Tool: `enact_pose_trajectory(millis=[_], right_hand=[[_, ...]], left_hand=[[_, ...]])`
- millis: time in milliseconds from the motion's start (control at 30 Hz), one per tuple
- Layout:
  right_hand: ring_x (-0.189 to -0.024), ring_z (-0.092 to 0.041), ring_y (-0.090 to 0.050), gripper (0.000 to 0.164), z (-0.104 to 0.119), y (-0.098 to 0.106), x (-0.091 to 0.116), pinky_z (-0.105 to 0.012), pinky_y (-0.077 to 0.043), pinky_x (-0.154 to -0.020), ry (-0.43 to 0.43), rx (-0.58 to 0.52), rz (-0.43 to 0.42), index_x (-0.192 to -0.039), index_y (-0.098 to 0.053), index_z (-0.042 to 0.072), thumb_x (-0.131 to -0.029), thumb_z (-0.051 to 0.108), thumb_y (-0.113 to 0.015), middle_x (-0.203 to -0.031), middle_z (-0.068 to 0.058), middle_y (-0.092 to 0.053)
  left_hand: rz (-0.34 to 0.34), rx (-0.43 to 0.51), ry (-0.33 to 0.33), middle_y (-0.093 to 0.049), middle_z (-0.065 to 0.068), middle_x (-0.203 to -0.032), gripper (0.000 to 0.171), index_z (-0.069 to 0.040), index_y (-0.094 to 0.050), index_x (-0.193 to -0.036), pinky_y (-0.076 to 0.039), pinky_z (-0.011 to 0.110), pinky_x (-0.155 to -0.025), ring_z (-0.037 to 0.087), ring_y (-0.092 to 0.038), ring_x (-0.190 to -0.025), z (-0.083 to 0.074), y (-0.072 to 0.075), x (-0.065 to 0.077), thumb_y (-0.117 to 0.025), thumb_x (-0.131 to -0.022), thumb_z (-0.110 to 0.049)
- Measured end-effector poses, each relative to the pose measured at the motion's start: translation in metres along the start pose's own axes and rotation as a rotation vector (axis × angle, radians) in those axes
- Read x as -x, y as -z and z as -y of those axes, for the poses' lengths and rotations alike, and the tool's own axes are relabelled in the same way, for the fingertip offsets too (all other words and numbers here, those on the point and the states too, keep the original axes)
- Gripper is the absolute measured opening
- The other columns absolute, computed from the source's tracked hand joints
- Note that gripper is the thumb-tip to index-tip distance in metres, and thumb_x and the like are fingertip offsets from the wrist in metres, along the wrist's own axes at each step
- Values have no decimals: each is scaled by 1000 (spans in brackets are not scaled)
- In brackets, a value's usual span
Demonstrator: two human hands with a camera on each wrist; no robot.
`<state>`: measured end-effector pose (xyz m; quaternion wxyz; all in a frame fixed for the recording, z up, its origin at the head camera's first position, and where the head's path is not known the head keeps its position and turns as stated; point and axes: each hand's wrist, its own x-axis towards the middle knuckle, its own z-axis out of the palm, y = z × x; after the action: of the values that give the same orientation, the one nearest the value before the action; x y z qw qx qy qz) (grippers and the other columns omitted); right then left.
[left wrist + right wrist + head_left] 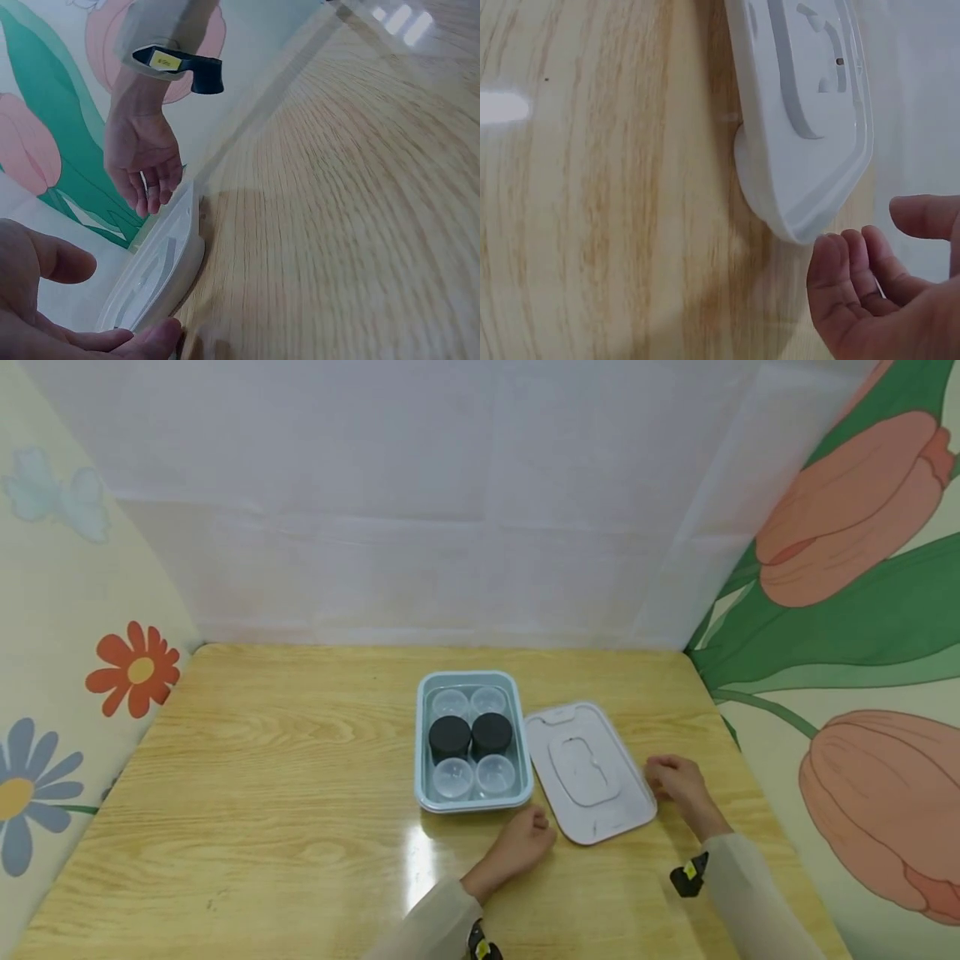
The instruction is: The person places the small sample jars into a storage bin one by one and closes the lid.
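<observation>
A white lid point(585, 772) lies tilted on the table beside a light blue box point(422, 743). By its right edge is my right hand point(678, 785); in the right wrist view the loosely bent fingers point(829, 262) are at the lid's corner, the thumb apart. My left hand point(521, 843) is by the lid's near left side, below the box's corner. The left wrist view has its thumb point(67, 262) well away from the other fingers, which are close to the lid point(180, 262). Neither hand grips anything. Whether the fingertips touch the lid, I cannot tell.
Inside the box, two black cylinders point(450, 739) stand in the middle row, with clear cups point(453, 778) in front and behind. The wooden table point(262, 793) meets a white backdrop point(420, 577) at the back and flower-patterned panels point(847, 777) at the sides.
</observation>
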<state>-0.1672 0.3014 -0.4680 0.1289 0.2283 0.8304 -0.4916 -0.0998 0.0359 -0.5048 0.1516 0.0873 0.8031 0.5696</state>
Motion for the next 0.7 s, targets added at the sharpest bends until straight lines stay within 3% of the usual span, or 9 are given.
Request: enact_pose_trajectory(millis=[133,300,500,567,700], right_hand=[[-88,-17,-60,48,-4,1,-1,-31,-53,-75,-23,30,15,-134,-44,-10,-95,18,-49,-123,-27,-54],[-88,-18,-61,46,-6,1,-3,-32,-52,-76,-59,54,23,-133,-44,-10,-96,17,-48,-125,-27,-54],[-88,-19,-61,44,-8,1,0,-30,-51,-69,-90,85,41,-130,-46,-11,-94,15,-49,-120,-26,-57],[-84,-18,-61,43,-10,1,0,-29,-52,-67,-88,85,54,-130,-46,-12,-94,13,-49,-116,-26,-58],[-78,-14,-61,40,-13,2,-1,-28,-53,-65,-69,85,65,-127,-48,-13,-93,8,-48,-111,-25,-61]], left_hand=[[-55,35,9,-66,22,-96,34,14,-58,-106,-51,32,-77,24,-60,-86,1,-8,-8,-53,-79,-5],[-55,116,44,-66,20,-85,36,19,-57,-106,-47,24,-63,15,-54,-72,2,-16,-14,-53,-78,-3],[-31,320,152,-44,-3,-63,30,17,-59,-97,-34,17,-52,8,-39,-55,-2,-20,-16,-49,-74,1],[-32,365,172,-44,-4,-63,29,16,-59,-96,-34,16,-51,7,-40,-55,-4,-20,-16,-48,-73,2],[-44,430,206,-53,2,-75,37,17,-53,-107,-41,18,-56,9,-46,-62,-5,-23,-16,-49,-73,4]])
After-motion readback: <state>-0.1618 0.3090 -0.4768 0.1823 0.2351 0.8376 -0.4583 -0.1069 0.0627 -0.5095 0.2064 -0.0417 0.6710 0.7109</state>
